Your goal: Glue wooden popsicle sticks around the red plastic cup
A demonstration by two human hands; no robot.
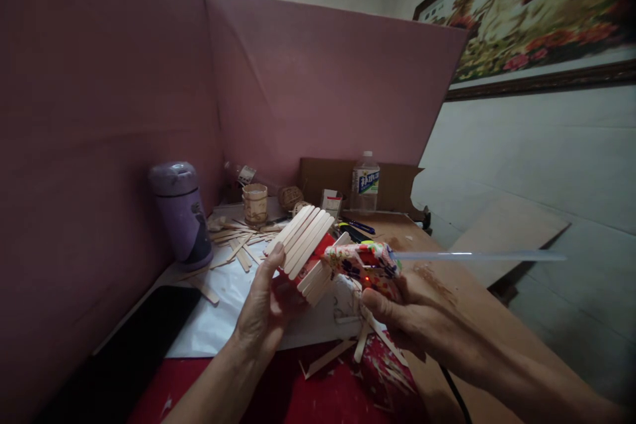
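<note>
My left hand [268,298] is closed around a red object partly covered with rows of flat craft sticks [303,238]; its thumb presses on the near end of the sticks. The red core's kind is hard to make out. In my right hand [407,311] is a hot glue gun [365,258] with a colourful pattern and a small lit orange light. A long clear glue stick [477,256] juts out of its back to the right. The gun's tip is close to the gap between two stick-covered sides; whether it touches is hidden.
Loose craft sticks [241,255] lie on a white sheet [218,324] and on red cloth [199,387]. A purple flask [181,218] stands left, a water bottle [366,185] at the back. A small wooden cup [255,204] and pliers [355,233] lie behind. Pink panels [322,86] enclose the table.
</note>
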